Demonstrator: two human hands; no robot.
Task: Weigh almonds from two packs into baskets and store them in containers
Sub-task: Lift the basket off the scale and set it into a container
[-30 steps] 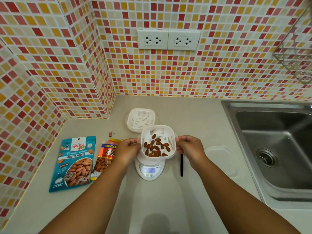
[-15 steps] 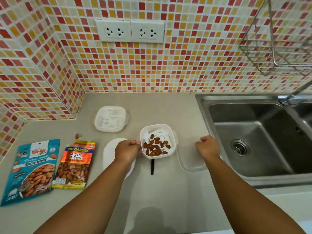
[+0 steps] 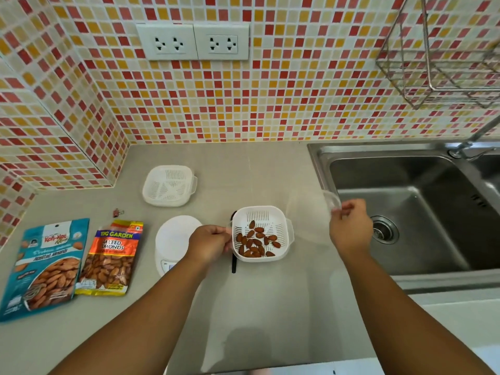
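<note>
A white slotted basket holding several almonds sits in a clear container on the counter. My left hand grips its left rim. My right hand holds a clear lid, lifted and tilted to the right of the basket. A white kitchen scale stands bare just left of the basket, partly behind my left hand. A second, empty white basket rests farther back. Two almond packs lie flat at the left: a blue pack and an orange pack.
A steel sink fills the right side, its edge close to my right hand. A black pen lies under the basket's left front. A small binder clip lies behind the orange pack. A wire rack hangs on the tiled wall.
The basket of almonds has come off the scale and now sits to its right. My right hand let go of the basket, took the clear lid and raised it.
</note>
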